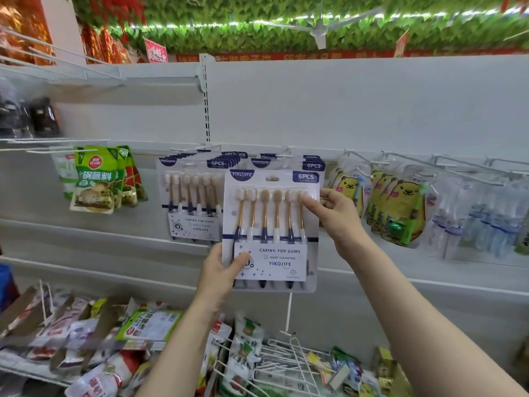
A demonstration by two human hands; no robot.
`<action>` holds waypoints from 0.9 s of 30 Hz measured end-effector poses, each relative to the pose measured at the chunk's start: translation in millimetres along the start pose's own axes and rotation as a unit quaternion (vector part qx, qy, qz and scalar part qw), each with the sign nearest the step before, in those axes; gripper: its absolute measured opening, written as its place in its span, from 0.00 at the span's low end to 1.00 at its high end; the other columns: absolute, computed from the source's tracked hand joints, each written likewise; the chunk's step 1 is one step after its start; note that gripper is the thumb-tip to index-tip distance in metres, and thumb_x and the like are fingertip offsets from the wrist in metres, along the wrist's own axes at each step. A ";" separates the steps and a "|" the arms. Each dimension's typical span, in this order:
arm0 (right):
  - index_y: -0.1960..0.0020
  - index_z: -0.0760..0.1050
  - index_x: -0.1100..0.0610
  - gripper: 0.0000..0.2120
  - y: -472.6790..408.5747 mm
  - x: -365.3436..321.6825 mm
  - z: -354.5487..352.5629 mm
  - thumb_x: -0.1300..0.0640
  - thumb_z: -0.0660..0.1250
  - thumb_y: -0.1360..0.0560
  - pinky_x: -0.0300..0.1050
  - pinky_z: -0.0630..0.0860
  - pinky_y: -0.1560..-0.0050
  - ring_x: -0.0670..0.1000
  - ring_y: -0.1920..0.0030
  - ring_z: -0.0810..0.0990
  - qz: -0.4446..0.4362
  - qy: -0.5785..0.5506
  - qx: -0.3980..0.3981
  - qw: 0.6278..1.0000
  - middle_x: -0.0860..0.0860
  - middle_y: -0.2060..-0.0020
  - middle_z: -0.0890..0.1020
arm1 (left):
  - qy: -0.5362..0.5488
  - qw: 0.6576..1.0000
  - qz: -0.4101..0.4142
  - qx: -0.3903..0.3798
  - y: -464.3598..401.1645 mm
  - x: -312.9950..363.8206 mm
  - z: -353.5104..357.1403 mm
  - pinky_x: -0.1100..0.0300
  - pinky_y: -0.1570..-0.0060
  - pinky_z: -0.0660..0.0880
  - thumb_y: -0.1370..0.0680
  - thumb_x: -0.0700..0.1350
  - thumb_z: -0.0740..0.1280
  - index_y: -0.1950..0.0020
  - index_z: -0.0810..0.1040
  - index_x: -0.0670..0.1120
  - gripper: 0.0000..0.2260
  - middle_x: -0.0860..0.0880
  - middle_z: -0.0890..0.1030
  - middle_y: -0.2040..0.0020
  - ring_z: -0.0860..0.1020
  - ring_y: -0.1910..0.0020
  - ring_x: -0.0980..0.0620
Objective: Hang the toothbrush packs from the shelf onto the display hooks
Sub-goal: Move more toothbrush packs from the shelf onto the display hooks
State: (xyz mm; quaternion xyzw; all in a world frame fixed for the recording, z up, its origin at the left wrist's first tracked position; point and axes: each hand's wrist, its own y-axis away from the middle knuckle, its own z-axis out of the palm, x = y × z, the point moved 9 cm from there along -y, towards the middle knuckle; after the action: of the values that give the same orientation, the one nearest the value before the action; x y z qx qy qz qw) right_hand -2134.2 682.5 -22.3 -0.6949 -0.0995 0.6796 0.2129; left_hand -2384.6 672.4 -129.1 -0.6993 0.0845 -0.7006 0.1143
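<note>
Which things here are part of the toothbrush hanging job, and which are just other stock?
Job: toothbrush pack gripped by left hand and right hand; hung toothbrush packs; display hooks.

Other stock: green sauce pouches; yellow bear packs; snack packets below.

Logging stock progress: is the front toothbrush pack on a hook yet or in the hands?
In the hands. The front pack is gripped by the left hand and right hand; its hang hole shows no hook through it.
</note>
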 end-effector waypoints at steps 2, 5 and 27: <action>0.41 0.80 0.56 0.17 -3.0 -3.3 -2.9 0.52 0.76 0.27 0.46 0.80 0.43 0.49 0.47 0.85 -0.001 0.003 0.004 1.000 0.50 0.51 0.87 | 0.002 1.000 0.003 0.007 -3.2 1.0 2.7 0.58 0.46 0.77 0.24 0.44 0.72 0.40 0.77 0.48 0.14 0.51 0.84 0.46 0.83 0.46 0.54; 0.41 0.80 0.57 0.17 -7.9 -9.2 -5.8 0.52 0.77 0.27 0.46 0.80 0.43 0.50 0.48 0.85 -0.006 0.003 0.012 1.000 0.51 0.51 0.87 | 0.017 1.000 0.012 0.018 -7.8 7.7 6.8 0.61 0.50 0.76 0.23 0.44 0.72 0.41 0.77 0.48 0.12 0.52 0.85 0.48 0.83 0.50 0.58; 0.41 0.80 0.58 0.18 -42.5 3.5 -29.4 0.52 0.77 0.27 0.57 0.78 0.37 0.55 0.45 0.85 0.002 0.029 0.046 0.999 0.54 0.49 0.87 | 0.011 0.999 0.037 -0.019 -54.1 1.2 37.6 0.70 0.56 0.74 0.23 0.43 0.71 0.41 0.75 0.49 0.11 0.54 0.83 0.48 0.81 0.49 0.59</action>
State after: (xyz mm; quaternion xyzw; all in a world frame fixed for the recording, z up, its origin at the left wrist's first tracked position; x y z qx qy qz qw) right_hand -2098.5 717.1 -7.5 -0.7037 -0.0604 0.6638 0.2459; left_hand -2349.3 725.5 -112.6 -0.6902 0.1248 -0.7017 0.1254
